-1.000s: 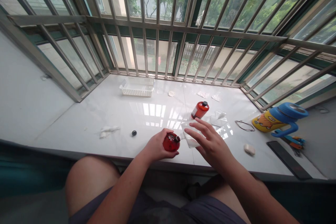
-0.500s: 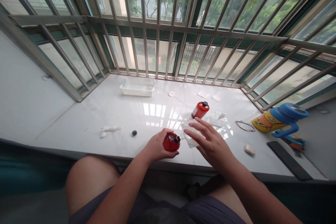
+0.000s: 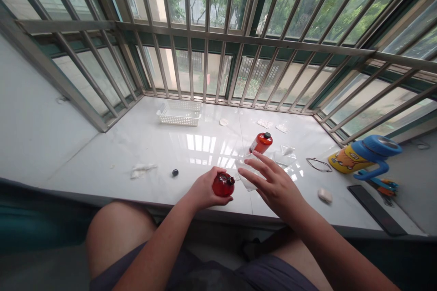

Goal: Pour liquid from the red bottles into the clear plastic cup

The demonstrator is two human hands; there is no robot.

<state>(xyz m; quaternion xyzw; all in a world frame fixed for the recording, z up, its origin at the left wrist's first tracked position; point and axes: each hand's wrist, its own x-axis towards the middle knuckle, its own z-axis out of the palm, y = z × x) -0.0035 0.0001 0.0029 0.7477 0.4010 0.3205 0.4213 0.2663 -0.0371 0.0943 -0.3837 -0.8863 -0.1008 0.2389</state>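
A red bottle [image 3: 221, 187] is held by the left hand [image 3: 205, 188]. The right hand [image 3: 277, 187], grip unclear, is still kept spread.

With the dial centred on the held bottle [image 3: 221, 188], my feed gives two red bottles, the second bottle [image 3: 262, 145] toward two o'clock. Two black caps are certain: a loose cap [image 3: 175, 173] at nine, a fitted cap [image 3: 267, 135] toward two. On the surface [image 3: 95, 159] I make it one basket [image 3: 179, 121] at eleven and, near three, one flask [image 3: 351, 159], one wire loop [image 3: 318, 168], one pale lump [image 3: 324, 196] and one black bar [image 3: 375, 209]. Larger white scraps [image 3: 141, 171] total four: one at nine, one at twelve, two between one and two. Clear pieces [image 3: 285, 159] past two I cannot number.
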